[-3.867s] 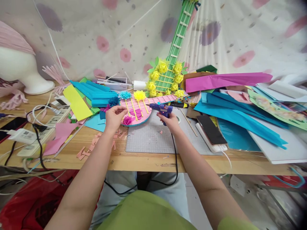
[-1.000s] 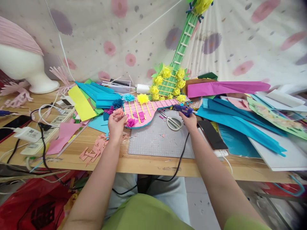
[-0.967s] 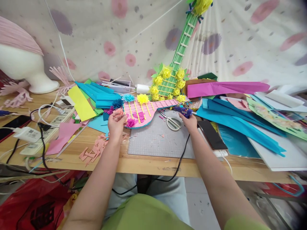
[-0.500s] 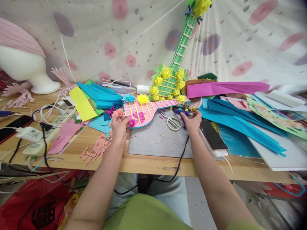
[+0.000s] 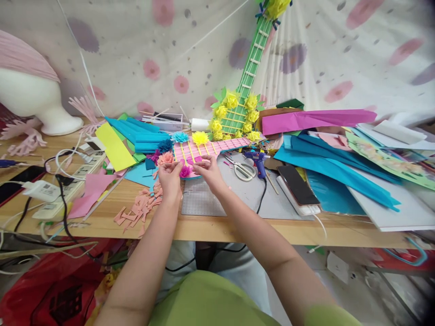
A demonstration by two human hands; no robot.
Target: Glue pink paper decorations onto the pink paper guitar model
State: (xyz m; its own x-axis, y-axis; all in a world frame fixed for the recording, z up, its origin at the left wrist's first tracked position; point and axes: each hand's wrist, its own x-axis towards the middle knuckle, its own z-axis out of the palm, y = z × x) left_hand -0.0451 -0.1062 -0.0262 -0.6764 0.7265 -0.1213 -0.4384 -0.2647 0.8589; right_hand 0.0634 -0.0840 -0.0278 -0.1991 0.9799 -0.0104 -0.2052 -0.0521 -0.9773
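A pink paper guitar (image 5: 222, 146) with a blue edge and yellow strips lies on the desk. Paper flowers in light blue, dark blue, yellow, purple and coral line its left end. At the body's lower edge sits a magenta paper flower (image 5: 185, 171). My left hand (image 5: 170, 177) is closed in a pinch at that flower, beside the coral flower (image 5: 166, 158). Just right of it, my right hand (image 5: 210, 171) reaches over the guitar body, fingers apart and holding nothing I can see. A blue glue gun (image 5: 258, 162) stands on the cutting mat, its cord trailing forward.
Scissors (image 5: 244, 170) lie on the grey cutting mat (image 5: 234, 199). A green paper guitar (image 5: 249, 72) with yellow flowers leans at the back. Coral paper scraps (image 5: 141, 206) lie at left, near a power strip (image 5: 73, 181). A phone (image 5: 298, 185) and blue paper (image 5: 340, 170) lie right.
My right hand has let go of the glue gun and moved left to the guitar body. The left hand stays at the magenta flower. The view has shifted slightly.
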